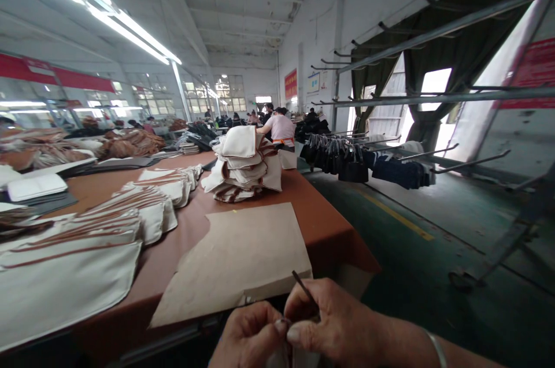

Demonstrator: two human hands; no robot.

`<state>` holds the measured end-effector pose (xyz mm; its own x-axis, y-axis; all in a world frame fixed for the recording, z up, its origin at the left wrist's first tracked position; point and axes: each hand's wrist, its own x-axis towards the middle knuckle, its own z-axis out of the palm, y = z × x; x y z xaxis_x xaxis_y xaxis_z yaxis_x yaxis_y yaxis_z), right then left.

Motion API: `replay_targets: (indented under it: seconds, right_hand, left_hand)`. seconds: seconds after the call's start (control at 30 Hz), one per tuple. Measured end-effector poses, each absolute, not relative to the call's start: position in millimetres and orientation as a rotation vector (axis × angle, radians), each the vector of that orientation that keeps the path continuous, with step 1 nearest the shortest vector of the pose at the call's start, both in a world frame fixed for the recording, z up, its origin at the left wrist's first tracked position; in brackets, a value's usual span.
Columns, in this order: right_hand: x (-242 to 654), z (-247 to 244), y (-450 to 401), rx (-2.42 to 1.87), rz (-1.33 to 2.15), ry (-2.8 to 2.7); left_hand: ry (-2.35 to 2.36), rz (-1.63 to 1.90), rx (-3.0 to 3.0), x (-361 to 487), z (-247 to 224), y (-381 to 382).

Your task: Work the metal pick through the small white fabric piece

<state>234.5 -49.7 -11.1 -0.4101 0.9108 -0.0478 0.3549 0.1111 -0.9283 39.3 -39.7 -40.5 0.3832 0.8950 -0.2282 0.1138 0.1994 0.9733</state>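
Note:
Both of my hands meet at the bottom of the view, past the table's front edge. My left hand (249, 336) pinches the edge of a pale piece with a dark brown strip (289, 350). Right beside it, my right hand (333, 319) is closed on a thin dark tool (306, 290), whose end points up and to the left; its fingertips touch the same piece. Most of that piece is hidden below the hands. Just beyond them lies a flat beige paper sheet (243, 252) on the table.
The brown-covered table (323, 212) bears a stack of pale pieces (243, 166) and overlapping rows of pale, brown-edged pieces (87, 241) at left. A metal rack (390, 99) with hanging dark items (353, 163) stands right. A person (281, 125) is farther back.

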Motion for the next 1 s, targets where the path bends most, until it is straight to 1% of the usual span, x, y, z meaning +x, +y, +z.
replay_targets:
  seconds: [0.2, 0.27, 0.37, 0.43, 0.6, 0.73, 0.77, 0.9, 0.93, 1.0]
  right_hand:
    - [230, -16, -44, -1.238, 1.276, -1.833]
    - [231, -16, -43, -1.220, 1.360, -1.787]
    - [230, -17, -42, -1.194, 1.598, -1.641]
    - [228, -18, -42, -1.200, 1.661, -1.578]
    - [221, -27, -38, -1.327, 1.501, -1.592]
    - [217, -33, -35, -1.396, 1.547, -1.594]
    - [217, -34, -35, -1.415, 1.481, -1.643]
    - [215, -32, -35, -1.382, 1.035, -1.897]
    - [215, -31, -35, -1.359, 1.000, -1.924]
    - [215, -28, -35, -1.338, 1.049, -1.925]
  left_hand:
    - [1.091, 0.646, 1.451, 31, -55, -31]
    - [1.091, 0.677, 1.434, 32, -58, -31]
    - [1.138, 0.701, 1.416, 37, -58, -33]
    - [1.204, 0.710, 1.447, 40, -55, -35]
    - [1.417, 0.747, 1.658, 43, -50, -34]
    - [1.348, 0.681, 1.620, 36, -57, -30]
    - [1.287, 0.666, 1.562, 34, -59, -29]
    - [1.138, 0.618, 1.423, 28, -61, -27]
    - [1.144, 0.610, 1.429, 28, -60, -26]
    - [1.177, 0.602, 1.440, 29, -56, -27]
